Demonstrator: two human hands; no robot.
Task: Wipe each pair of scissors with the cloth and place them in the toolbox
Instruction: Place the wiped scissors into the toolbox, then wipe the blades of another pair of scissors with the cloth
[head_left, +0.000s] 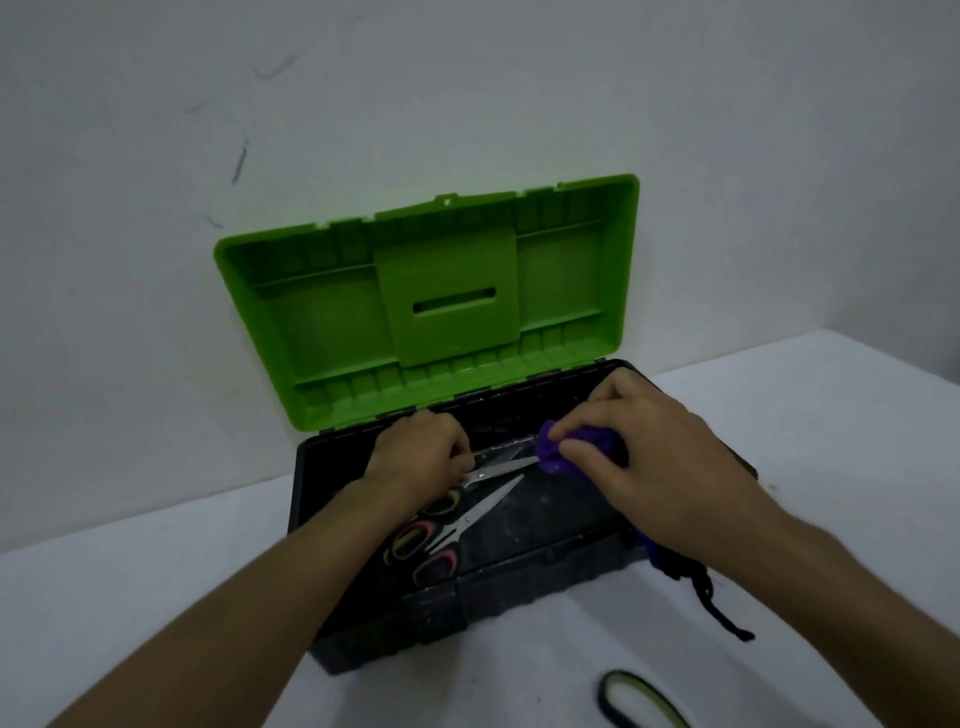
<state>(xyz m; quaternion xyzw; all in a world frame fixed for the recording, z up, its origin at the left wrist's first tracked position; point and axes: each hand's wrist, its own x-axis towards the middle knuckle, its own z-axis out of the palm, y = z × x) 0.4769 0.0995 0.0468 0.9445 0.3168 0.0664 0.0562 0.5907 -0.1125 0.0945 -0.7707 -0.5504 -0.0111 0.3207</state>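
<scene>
A black toolbox (545, 577) with its green lid (431, 296) raised stands on the white table. Over its open tray, my left hand (415, 457) grips the handles of a pair of scissors (501, 464) whose blades are spread apart and point right. My right hand (639, 457) holds a bunched purple cloth (558, 454) pressed around the blade tips. A second pair of scissors (457, 530) with pink and green handles lies inside the box, blades pointing up and right. The cloth's dark tail (691, 582) hangs over the box's right front corner onto the table.
The box sits against a white wall (467, 93). A black and green scissor handle loop (639, 699) lies on the white table (156, 582) near the bottom edge, right of centre. The table's right edge runs close to the side wall.
</scene>
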